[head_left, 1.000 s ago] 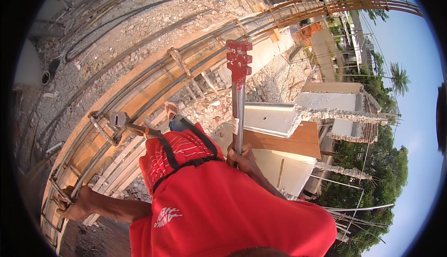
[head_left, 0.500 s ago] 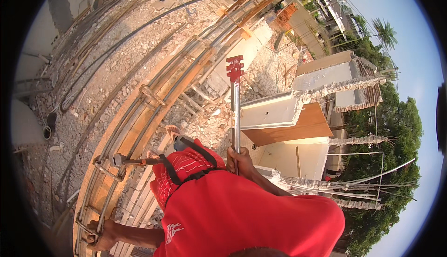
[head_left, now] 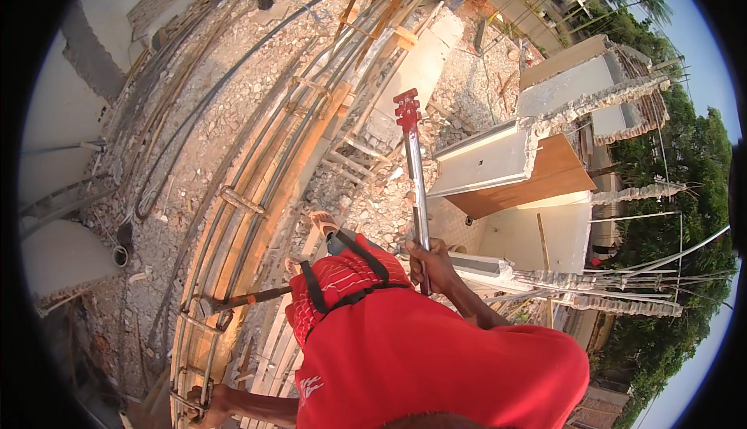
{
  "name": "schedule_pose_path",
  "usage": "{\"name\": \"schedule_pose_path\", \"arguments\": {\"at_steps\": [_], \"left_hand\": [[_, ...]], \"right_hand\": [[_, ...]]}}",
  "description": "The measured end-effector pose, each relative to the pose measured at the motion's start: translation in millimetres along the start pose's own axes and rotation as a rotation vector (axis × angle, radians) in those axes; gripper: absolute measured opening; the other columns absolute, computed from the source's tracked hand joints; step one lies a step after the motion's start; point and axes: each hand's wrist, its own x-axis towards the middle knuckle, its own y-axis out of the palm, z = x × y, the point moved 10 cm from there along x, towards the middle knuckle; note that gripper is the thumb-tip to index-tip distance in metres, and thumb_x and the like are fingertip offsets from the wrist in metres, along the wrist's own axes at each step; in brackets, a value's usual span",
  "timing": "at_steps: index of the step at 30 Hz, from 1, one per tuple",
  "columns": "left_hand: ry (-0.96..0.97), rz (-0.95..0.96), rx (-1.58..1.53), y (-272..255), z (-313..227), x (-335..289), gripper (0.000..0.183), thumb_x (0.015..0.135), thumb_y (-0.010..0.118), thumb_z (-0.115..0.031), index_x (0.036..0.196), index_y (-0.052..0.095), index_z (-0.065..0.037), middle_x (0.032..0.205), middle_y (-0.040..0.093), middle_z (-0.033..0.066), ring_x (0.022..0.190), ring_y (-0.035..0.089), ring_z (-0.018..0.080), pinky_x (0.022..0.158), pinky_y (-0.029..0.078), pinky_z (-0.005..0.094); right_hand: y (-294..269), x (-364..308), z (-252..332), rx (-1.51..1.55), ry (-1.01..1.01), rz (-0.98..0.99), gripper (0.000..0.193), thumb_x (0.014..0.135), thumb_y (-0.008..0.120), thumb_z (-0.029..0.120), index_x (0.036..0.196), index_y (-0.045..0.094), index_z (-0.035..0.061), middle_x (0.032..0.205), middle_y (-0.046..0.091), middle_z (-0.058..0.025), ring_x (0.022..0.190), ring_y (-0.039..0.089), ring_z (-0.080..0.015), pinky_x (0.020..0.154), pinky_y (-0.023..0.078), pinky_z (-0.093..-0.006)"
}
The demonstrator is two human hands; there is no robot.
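My right hand is closed round the lower end of a rebar bending bar, a long silver shaft with a red notched head. The bar stands out in front of me, its head far from my body. At the lower left, my left hand is closed on the rebar cage, by one of its stirrups; some fingers are hidden. This cage of long steel bars lies in a wooden trough-like form. A hammer juts from my waist over the form, its head above the bars.
Broken rubble covers the ground beyond the form. Loose timber slats lie beside my legs. To the right stand broken walls with a brown board and protruding rebar. A pipe end shows at the left.
My view has turned, so the form and walls appear shifted to the right. The bending bar now tilts slightly leftward at its head. Both hands keep their holds.
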Motion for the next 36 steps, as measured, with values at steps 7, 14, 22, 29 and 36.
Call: {"name": "schedule_pose_path", "arguments": {"at_steps": [7,14,22,29,36], "left_hand": [[0.003,0.017,-0.007,11,10,-20,0.027,0.097,0.058,-0.035,0.099,0.059,-0.008,0.09,0.061,0.0075,0.079,0.062,0.0251,0.067,0.05,0.0422],[0.028,0.033,0.027,23,13,-30,0.03,0.099,0.056,-0.034,0.111,0.06,-0.007,0.097,0.062,0.0096,0.082,0.063,0.0262,0.069,0.051,0.0422],[0.13,-0.006,0.136,6,-4,4,0.037,0.101,0.054,-0.034,0.124,0.06,-0.005,0.104,0.064,0.0119,0.086,0.064,0.0274,0.071,0.052,0.0422],[0.212,-0.088,0.302,-21,-24,38,0.045,0.103,0.052,-0.033,0.136,0.06,-0.004,0.11,0.065,0.014,0.089,0.065,0.0284,0.073,0.053,0.0421],[0.193,0.0,0.548,-13,-42,8,0.051,0.108,0.046,-0.039,0.151,0.047,-0.011,0.135,0.057,0.0098,0.097,0.062,0.022,0.067,0.056,0.0435]], "right_hand": [[-8,26,13,-0.013,0.003,0.014,0.022,0.101,0.067,0.018,0.088,0.055,0.005,0.054,0.05,-0.0027,0.038,0.048,-0.0128,0.037,0.043,-0.0307],[-8,38,7,-0.231,0.06,0.058,0.038,0.096,0.071,0.035,0.079,0.057,0.0046,0.057,0.054,-0.0024,0.043,0.053,-0.0121,0.039,0.042,-0.0285],[-26,57,52,-0.348,-0.006,0.117,0.042,0.093,0.076,0.038,0.075,0.058,0.005,0.059,0.054,-0.0009,0.047,0.055,-0.0093,0.041,0.044,-0.0272],[-39,84,103,-0.525,-0.125,0.165,0.04,0.092,0.077,0.037,0.081,0.062,0.0021,0.057,0.054,-0.0002,0.044,0.051,-0.0083,0.04,0.04,-0.0258],[-49,115,131,-0.699,-0.111,0.228,0.048,0.088,0.08,0.046,0.074,0.062,0.0041,0.06,0.055,0.0008,0.051,0.053,-0.0074,0.045,0.041,-0.0279]]}}
